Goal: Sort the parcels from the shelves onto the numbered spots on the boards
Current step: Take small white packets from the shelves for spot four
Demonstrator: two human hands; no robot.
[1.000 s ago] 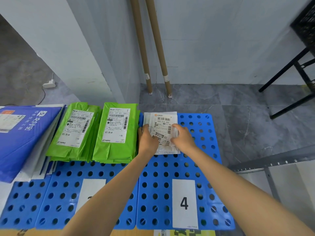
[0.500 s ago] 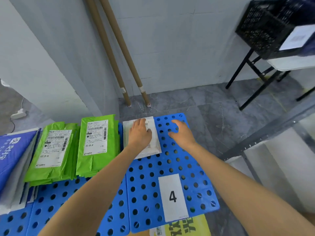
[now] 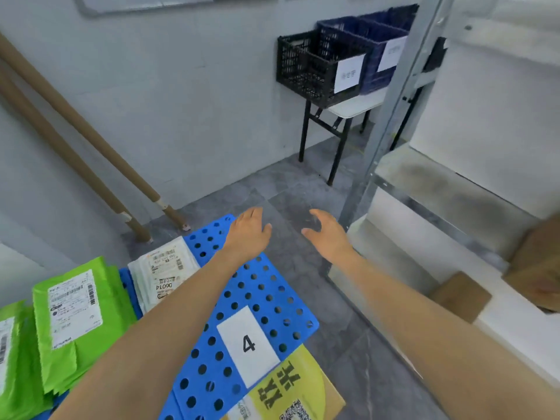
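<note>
A white parcel (image 3: 160, 274) with a printed label lies on the far part of the blue perforated board (image 3: 266, 298) marked with a white "4" card (image 3: 247, 344). To its left, green parcels (image 3: 75, 322) are stacked on the neighbouring spot. My left hand (image 3: 250, 231) hovers above the board's far corner with straight fingers, holding nothing. My right hand (image 3: 325, 231) hangs over the grey floor, fingers relaxed and empty, near the metal shelf post (image 3: 381, 137). On the shelf at right lie brown cardboard parcels (image 3: 460, 295).
Two brown cardboard tubes (image 3: 85, 165) lean on the wall at left. A folding table (image 3: 348, 110) holds a black crate (image 3: 318, 68) and a blue crate (image 3: 372, 47). A yellow printed carton (image 3: 291, 392) lies under the board's near edge.
Both hands have let go of the white parcel, which stays on board 4. They have lifted and moved right toward the shelf, and my view has swung right.
</note>
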